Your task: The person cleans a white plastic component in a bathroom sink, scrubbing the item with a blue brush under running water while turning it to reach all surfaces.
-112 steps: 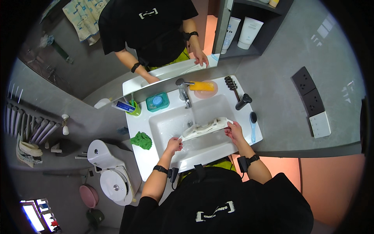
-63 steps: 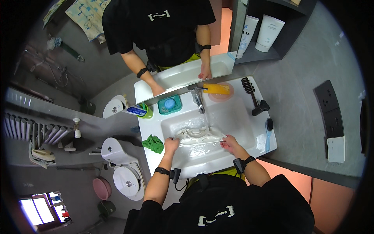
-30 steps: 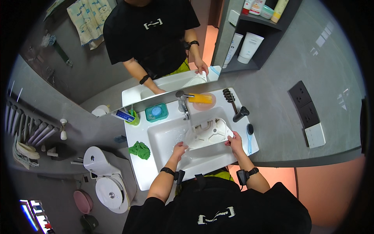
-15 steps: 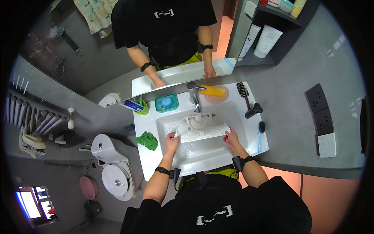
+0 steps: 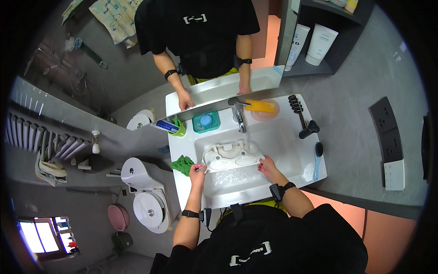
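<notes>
A white moulded plastic piece [image 5: 232,155], broad and curved along its far side, is held over the basin of the white sink [image 5: 292,160]. Its surface has rounded hollows and a ribbed middle part; I cannot tell its exact kind. My left hand [image 5: 197,173] grips its near left corner, fingers closed. The near right corner is pinched by my right hand [image 5: 267,167]. Just beyond the piece stands the chrome tap [image 5: 239,114], with water running from its spout onto the piece's far right part. Water splashes in the basin below the near edge.
On the sink's rim are a green cloth [image 5: 182,164], a green cup [image 5: 179,130], a teal soap dish [image 5: 200,128], an orange block [image 5: 261,106], a dark hairbrush [image 5: 295,106], a black-handled item [image 5: 309,129] and a blue-handled brush [image 5: 317,160]. A mirror stands behind; a toilet [image 5: 148,211] is left.
Both hands have shifted the white plastic piece left and slightly nearer me relative to the tap. The water now lands farther right on it. The whole view has turned slightly.
</notes>
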`<state>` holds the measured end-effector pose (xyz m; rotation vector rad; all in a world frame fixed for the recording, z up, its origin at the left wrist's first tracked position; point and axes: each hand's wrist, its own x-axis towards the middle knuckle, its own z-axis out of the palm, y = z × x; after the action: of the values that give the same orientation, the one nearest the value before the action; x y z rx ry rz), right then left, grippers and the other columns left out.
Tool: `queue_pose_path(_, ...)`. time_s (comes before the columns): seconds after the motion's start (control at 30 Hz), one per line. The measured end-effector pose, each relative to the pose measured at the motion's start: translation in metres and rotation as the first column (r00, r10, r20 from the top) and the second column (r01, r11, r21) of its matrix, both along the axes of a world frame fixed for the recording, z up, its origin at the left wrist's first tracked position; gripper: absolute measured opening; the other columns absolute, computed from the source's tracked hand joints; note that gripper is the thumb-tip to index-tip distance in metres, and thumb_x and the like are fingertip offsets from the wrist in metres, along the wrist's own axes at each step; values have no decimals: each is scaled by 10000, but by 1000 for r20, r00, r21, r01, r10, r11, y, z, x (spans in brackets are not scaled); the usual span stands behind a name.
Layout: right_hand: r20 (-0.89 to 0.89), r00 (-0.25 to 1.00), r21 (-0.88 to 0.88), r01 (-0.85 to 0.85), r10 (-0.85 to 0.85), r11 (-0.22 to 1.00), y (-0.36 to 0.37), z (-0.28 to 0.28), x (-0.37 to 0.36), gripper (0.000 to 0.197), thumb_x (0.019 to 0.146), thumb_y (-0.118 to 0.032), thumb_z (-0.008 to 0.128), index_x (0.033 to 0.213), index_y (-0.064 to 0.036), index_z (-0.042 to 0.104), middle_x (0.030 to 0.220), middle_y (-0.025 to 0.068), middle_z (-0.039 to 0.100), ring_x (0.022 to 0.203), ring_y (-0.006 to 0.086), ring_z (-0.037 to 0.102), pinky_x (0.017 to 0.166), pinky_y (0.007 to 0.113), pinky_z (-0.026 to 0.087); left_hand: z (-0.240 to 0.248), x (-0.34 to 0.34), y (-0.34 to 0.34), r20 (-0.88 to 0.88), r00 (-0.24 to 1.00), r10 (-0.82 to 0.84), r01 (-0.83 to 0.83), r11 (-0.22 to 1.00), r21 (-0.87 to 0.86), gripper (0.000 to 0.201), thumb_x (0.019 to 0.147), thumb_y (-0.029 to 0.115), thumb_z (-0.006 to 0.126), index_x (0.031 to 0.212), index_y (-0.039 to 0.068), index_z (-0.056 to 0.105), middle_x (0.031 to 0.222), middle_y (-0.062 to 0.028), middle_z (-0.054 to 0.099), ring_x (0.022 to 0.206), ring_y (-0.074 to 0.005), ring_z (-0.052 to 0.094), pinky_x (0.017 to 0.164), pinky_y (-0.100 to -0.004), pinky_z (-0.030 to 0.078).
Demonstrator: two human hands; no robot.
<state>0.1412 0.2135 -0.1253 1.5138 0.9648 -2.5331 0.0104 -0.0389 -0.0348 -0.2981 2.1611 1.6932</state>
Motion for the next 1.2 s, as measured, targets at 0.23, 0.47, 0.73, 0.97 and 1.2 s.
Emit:
queue_pose_path(0.23, 50, 999, -8, -3, 3, 1000, 10, 3, 25, 285, 810, -74, 420, 1091, -50, 380, 801, 106, 522, 570, 141, 466, 507, 279, 410, 5, -3, 8, 150, 986, -73, 76, 997, -16, 186, 697, 165, 635, 651, 85, 473, 589, 5, 443, 520, -111, 426, 496, -245, 389)
queue_pose_path(0.47, 53, 999, 0, 9, -9, 1000, 34, 30, 64, 191, 795, -95, 424, 979, -60, 387, 738, 125, 546, 555, 145, 450, 501, 274, 395, -8, 5, 26, 259, 945, -202, 231, 969, -86, 353, 710, 285, 607, 706, -64, 550, 640, -97, 540, 480, -160, 511, 409, -256, 382)
queue_pose_path(0.73, -22, 994, 231, 107, -104, 967, 51, 84, 84, 193, 773, -119, 484, 940, -60, 407, 702, 99, 539, 495, 132, 431, 457, 264, 382, -30, 12, 56, 380, 870, -313, 348, 937, -25, 363, 718, 301, 585, 724, -61, 557, 673, -99, 546, 481, -171, 523, 418, -254, 402)
queue_pose_path(0.97, -37, 989, 395, 146, -143, 907, 56, 106, 83, 209, 757, -78, 530, 927, -65, 411, 670, 59, 511, 506, 125, 470, 473, 259, 399, -63, 16, 89, 412, 750, -517, 500, 851, 158, 433, 723, 169, 591, 1095, 92, 385, 983, -89, 506, 737, -190, 537, 568, -285, 447)
queue_pose_path(1.2, -71, 989, 422, 148, -130, 895, 64, 89, 82, 214, 774, -48, 516, 960, -83, 415, 662, 38, 490, 520, 122, 479, 480, 255, 403, -77, 20, 104, 328, 849, -414, 395, 910, 125, 550, 687, 117, 597, 1174, 66, 346, 1015, -98, 486, 751, -174, 512, 612, -296, 446)
